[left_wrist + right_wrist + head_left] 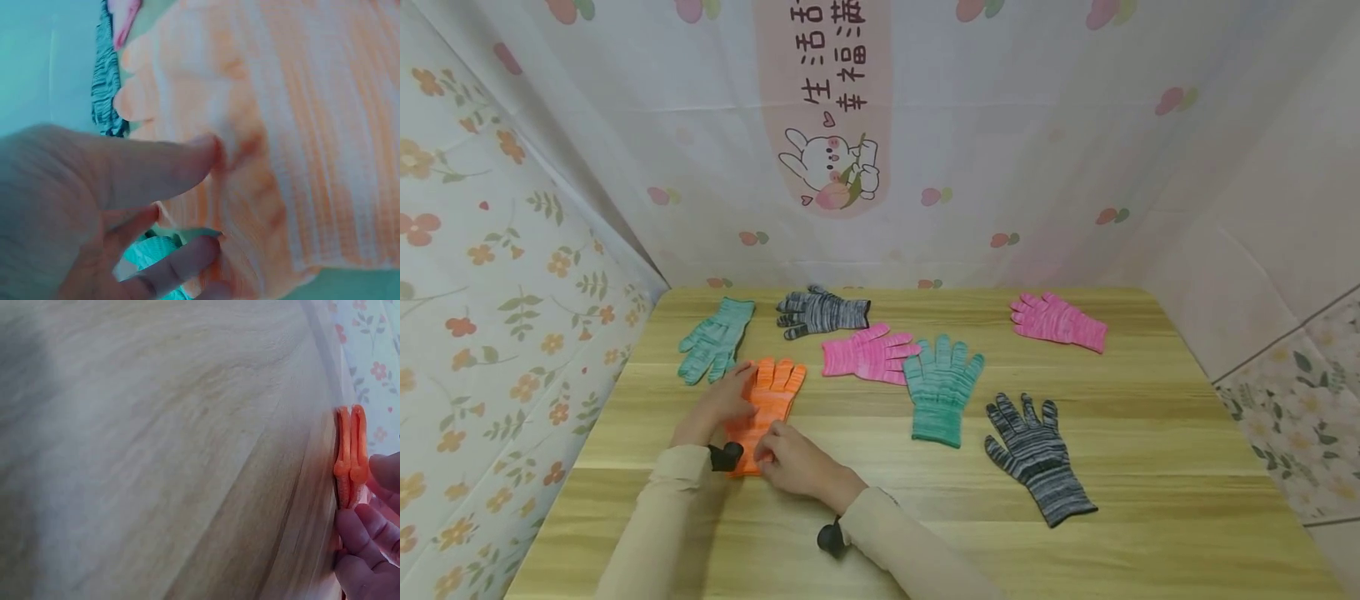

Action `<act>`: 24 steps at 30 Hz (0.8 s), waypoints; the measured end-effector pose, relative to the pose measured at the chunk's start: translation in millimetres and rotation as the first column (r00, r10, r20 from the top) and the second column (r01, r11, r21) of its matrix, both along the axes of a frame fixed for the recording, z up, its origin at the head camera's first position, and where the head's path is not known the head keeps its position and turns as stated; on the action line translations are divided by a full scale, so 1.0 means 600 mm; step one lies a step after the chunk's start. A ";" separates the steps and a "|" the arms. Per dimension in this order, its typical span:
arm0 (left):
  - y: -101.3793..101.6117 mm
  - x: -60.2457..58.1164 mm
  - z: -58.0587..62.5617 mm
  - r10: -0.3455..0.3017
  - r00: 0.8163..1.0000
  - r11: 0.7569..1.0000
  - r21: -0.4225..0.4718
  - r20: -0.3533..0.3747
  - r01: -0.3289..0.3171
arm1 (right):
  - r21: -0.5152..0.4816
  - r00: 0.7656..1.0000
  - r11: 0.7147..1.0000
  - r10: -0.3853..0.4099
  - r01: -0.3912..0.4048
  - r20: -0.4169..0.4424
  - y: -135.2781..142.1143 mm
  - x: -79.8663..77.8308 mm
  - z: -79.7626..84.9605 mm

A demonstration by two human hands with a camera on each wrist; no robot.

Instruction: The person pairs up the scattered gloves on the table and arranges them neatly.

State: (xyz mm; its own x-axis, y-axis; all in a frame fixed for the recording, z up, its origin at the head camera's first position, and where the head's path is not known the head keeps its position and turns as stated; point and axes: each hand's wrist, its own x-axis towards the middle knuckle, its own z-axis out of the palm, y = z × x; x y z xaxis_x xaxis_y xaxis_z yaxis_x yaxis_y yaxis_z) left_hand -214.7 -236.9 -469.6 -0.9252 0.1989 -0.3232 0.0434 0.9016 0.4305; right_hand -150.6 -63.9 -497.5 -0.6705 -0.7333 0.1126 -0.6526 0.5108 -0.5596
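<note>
Two orange knitted gloves (772,379) lie stacked at the left of the table, fingers pointing away; their two layers (351,450) show edge-on in the right wrist view. My left hand (730,400) is at their left side. In the left wrist view its thumb (156,164) presses into the striped orange fabric (325,125), with the other fingers curled at the edge. Down by the cuff, my right hand (801,462) pinches the right edge of the gloves between thumb and curled fingers. A green glove (715,337) lies just beyond the left hand.
Along the back are a grey-black striped glove (827,312) and a pink glove (1060,322). In the middle, another green glove (942,392) overlaps a second pink one (861,357). A second striped glove (1041,458) lies right of centre. Patterned cloth (512,275) borders the wooden table (1150,467).
</note>
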 end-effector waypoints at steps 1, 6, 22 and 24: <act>0.001 -0.003 0.001 0.034 0.999 0.999 0.031 -0.005 -0.034 | 0.003 1.000 1.000 -0.004 0.004 0.000 0.000 0.000 0.000; 0.013 -0.018 0.006 0.176 0.980 0.981 0.105 -0.095 -0.166 | 0.016 1.000 1.000 -0.015 0.015 -0.015 -0.002 0.004 0.003; 0.031 -0.054 0.004 0.237 0.966 0.970 0.083 -0.099 -0.230 | 0.099 1.000 0.995 -0.017 0.016 0.009 -0.008 0.003 0.008; 0.031 -0.056 0.005 0.248 0.964 0.967 0.088 -0.099 -0.239 | 0.108 1.000 0.994 -0.015 0.014 0.006 -0.008 0.002 0.008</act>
